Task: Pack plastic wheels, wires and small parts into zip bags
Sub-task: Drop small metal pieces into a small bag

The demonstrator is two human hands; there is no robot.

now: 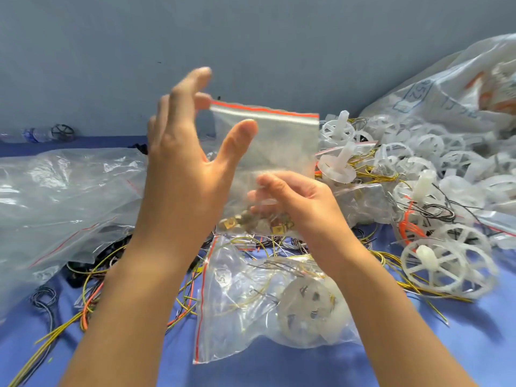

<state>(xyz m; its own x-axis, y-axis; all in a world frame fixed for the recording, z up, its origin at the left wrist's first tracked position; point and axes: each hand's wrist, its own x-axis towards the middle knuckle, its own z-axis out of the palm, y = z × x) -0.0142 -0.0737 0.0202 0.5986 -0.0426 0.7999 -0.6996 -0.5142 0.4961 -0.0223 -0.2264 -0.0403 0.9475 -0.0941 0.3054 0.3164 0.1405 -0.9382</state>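
Zip bag [282, 146] is standing upright, right hand [304, 202] pinching its lower half, left hand [181, 163], fingers spread, touching the left end of its level red seal [265, 109].

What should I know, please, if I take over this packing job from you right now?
Left hand: open, fingertips at the small bag's top corner; blurred.
Right hand: grips that bag's lower part.
Small parts sit at its bottom; I cannot tell if the zip is sealed.
Done: a packed bag with a wheel and wires lies on the table.
Left: the wheels piled at right and the loose wires.
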